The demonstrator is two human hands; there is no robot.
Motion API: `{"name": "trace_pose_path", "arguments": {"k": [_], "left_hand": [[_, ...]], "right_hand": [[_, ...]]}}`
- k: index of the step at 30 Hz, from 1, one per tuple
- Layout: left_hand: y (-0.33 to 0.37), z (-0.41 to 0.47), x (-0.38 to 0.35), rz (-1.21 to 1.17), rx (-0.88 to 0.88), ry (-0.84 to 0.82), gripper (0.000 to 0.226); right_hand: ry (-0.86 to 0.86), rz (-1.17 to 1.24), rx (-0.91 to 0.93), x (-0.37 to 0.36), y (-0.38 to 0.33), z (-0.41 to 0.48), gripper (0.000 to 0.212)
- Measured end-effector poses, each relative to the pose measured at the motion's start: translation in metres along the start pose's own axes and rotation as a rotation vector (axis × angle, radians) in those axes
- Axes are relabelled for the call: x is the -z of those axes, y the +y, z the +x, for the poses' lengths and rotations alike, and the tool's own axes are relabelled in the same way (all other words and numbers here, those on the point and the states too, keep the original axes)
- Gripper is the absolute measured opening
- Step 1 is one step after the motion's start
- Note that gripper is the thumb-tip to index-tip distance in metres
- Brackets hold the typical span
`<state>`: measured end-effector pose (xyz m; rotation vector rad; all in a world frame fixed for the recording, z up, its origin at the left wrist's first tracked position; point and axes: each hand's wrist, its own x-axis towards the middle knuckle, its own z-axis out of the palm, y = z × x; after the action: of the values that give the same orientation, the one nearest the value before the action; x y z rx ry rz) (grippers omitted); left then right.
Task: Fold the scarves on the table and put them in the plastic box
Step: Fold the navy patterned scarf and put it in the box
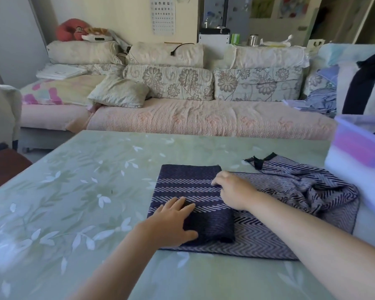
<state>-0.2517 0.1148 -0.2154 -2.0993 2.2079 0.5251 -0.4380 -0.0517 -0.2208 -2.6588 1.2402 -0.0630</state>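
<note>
Lying on the glossy table (74,191), a woven navy herringbone scarf (188,180) is folded square, its crumpled rest trailing to 3 o'clock beside the translucent plastic box (359,152). It is pressed by the flat-fingered left hand (175,219); the right hand (234,191) is curled at its edge, grip unclear.

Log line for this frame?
scarf: partly folded, rest bunched; left hand: flat on fold; right hand: at fold edge; plastic box: far right

Head view, forward-down, close over the table (74,180), edges seemingly blurred
</note>
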Motion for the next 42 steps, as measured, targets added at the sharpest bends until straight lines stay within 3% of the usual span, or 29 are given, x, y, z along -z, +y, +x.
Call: {"name": "trace_pose_path", "arguments": {"k": [4, 8, 12, 15, 19, 26, 29, 34, 35, 39, 42], "left_hand": [[-0.01, -0.015, -0.008, -0.013, -0.099, 0.102, 0.085], [-0.017, -0.029, -0.015, -0.034, -0.198, 0.255, 0.07], [-0.019, -0.038, -0.018, -0.079, -0.174, 0.318, 0.052], [-0.019, -0.042, -0.021, -0.057, -0.141, 0.317, 0.057], [-0.014, -0.041, -0.026, -0.009, -0.098, 0.395, 0.07], [-0.025, -0.038, -0.02, -0.01, -0.109, 0.561, 0.044], [-0.037, -0.044, -0.008, -0.044, -0.135, 0.499, 0.04], [-0.034, -0.052, 0.005, -0.048, -0.046, 0.184, 0.037], [-0.032, -0.052, 0.009, -0.048, -0.016, 0.166, 0.032], [-0.024, -0.045, 0.013, -0.152, -0.048, 0.291, 0.023], [-0.023, -0.024, 0.005, -0.175, -0.125, 0.441, 0.025]], "right_hand": [[-0.024, 0.007, 0.092, -0.001, -0.011, -0.037, 0.058], [-0.069, -0.129, 0.177, 0.005, -0.013, -0.075, 0.072], [0.092, -0.167, 0.317, 0.009, -0.017, -0.096, 0.057], [0.17, -0.179, 0.39, -0.001, -0.018, -0.1, 0.032], [0.25, 0.131, 0.274, -0.004, -0.027, -0.096, 0.018], [0.35, 0.372, 0.182, 0.026, -0.029, -0.1, 0.007], [0.214, 0.271, 0.211, 0.032, -0.027, -0.107, 0.01], [-0.218, 0.234, 0.158, 0.034, -0.041, -0.11, 0.016], [-0.24, 0.26, 0.125, 0.033, -0.042, -0.108, 0.021], [0.075, 0.191, -0.038, 0.022, -0.027, -0.075, 0.029], [0.201, 0.263, -0.223, 0.013, -0.01, -0.048, 0.025]]}}
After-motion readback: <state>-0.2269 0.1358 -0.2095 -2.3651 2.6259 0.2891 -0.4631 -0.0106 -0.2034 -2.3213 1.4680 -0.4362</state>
